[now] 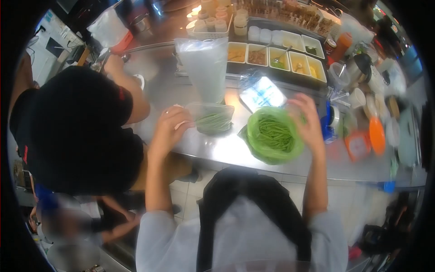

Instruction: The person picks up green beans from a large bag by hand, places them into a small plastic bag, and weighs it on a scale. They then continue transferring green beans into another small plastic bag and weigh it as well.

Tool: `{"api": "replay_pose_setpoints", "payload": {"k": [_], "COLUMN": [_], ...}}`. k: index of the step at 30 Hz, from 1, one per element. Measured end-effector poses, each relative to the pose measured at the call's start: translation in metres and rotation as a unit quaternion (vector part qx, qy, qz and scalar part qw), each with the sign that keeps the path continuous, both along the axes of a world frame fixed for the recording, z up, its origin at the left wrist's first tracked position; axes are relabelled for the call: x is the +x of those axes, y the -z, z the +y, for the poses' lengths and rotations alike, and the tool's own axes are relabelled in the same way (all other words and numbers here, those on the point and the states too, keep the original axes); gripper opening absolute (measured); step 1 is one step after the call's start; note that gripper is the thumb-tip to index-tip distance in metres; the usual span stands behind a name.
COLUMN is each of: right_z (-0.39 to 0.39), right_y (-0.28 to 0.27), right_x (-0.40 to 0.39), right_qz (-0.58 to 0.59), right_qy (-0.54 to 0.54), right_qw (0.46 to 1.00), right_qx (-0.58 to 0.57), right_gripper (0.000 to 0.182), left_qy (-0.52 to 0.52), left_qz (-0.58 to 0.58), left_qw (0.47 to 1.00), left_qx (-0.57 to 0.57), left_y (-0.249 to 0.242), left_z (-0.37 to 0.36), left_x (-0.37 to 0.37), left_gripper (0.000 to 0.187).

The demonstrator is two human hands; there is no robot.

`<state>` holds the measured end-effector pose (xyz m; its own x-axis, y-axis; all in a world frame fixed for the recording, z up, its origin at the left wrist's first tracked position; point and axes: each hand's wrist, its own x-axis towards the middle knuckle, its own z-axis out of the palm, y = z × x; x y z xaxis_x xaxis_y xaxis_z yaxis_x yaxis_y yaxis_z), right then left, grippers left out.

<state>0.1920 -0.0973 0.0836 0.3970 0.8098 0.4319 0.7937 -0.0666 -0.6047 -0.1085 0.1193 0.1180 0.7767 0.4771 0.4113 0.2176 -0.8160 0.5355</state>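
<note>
My left hand (174, 121) has its fingers curled at the left edge of a clear plastic bag (222, 110). Some green beans (208, 121) lie inside that bag on the steel counter. To the right sits a green plastic bag (271, 157), its mouth spread wide around a heap of cut green beans (275, 135). At the right rim of the green bag is my right hand (306, 115), slightly blurred, with fingers apart and nothing visible in them.
Behind the bags stand a tall stack of clear bags (204, 68) and a plastic-wrapped package (263, 94). White food tubs (277, 59) line the counter's back. An orange scale (358, 146) is at right. A co-worker in black (81, 131) works close on my left.
</note>
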Motion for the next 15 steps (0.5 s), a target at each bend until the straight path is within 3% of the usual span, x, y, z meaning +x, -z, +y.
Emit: {"api": "replay_pose_setpoints", "payload": {"k": [2,4,5,7,8,10,15], "right_z": [0.037,0.08,0.095,0.124,0.132,0.139,0.122], "right_y": [-0.049,-0.041,-0.033,-0.023,-0.027,-0.04,-0.06], "right_x": [-0.056,-0.081,-0.077,-0.07,-0.065,-0.057,-0.067], "right_qz": [0.016,-0.089,-0.092,-0.256,-0.259,-0.319,-0.291], "right_qy": [-0.157,-0.267,-0.272,-0.248,-0.253,-0.247,-0.22], "right_qw": [0.987,0.959,0.957,0.924,0.922,0.911,0.929], "right_qx": [-0.023,0.024,0.027,-0.138,-0.135,-0.083,0.064], "right_gripper": [0.041,0.031,0.031,0.013,0.013,0.006,0.001], "left_qy": [0.015,0.041,0.035,-0.016,-0.022,-0.063,-0.077], "left_qz": [0.012,0.025,0.022,0.093,0.091,0.077,-0.051], "left_qw": [1.0,0.999,0.999,0.99,0.99,0.99,0.988], "left_qx": [0.017,0.024,0.027,0.1,0.102,0.101,0.123], "left_y": [-0.002,-0.001,-0.003,-0.007,-0.008,-0.008,-0.032], "left_z": [0.0,0.001,0.002,0.005,0.008,0.012,0.005], "left_x": [-0.002,-0.005,-0.006,-0.01,-0.011,-0.01,-0.012], "left_gripper": [0.008,0.009,0.009,0.012,0.012,0.012,0.011]}}
